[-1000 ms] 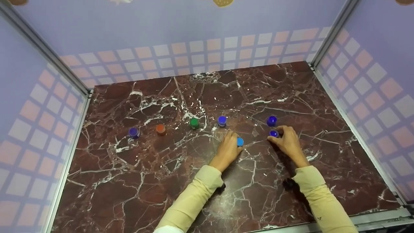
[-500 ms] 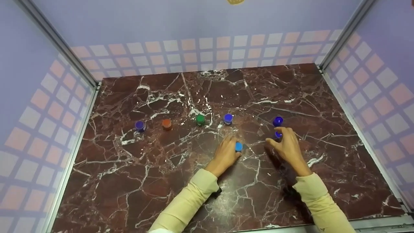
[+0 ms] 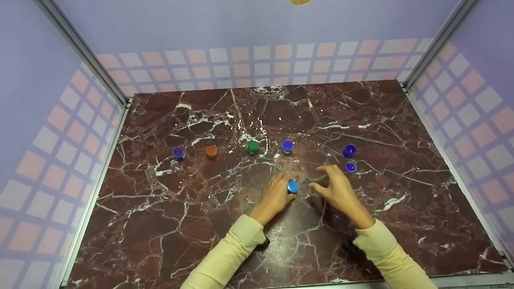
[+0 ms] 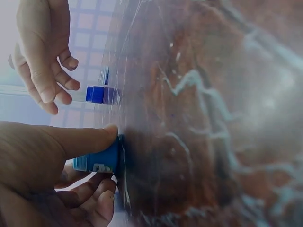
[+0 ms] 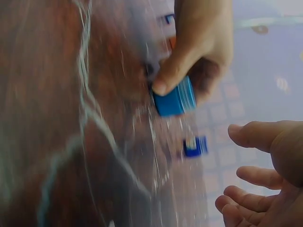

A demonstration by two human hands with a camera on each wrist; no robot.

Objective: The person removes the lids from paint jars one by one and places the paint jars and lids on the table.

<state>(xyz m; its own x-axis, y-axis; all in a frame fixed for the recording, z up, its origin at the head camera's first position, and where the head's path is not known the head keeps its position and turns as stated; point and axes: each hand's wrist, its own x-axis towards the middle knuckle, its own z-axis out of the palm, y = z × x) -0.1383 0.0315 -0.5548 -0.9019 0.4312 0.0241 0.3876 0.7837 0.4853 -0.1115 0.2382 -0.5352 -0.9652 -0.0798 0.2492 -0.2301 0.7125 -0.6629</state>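
Light-blue jar sits on the counter, gripped by the left hand, apparently being steadied for opening, and the empty right hand, fingers parted nearby, probably needs to pinch the jar's top next.

I can't make out a single word, brand or number from here; the light-blue jar does carry a small pale label on its side, but its marks are too tiny and blurred to read; a darker blue jar nearby shows a pale patch, perhaps a label too, just as illegible to me.
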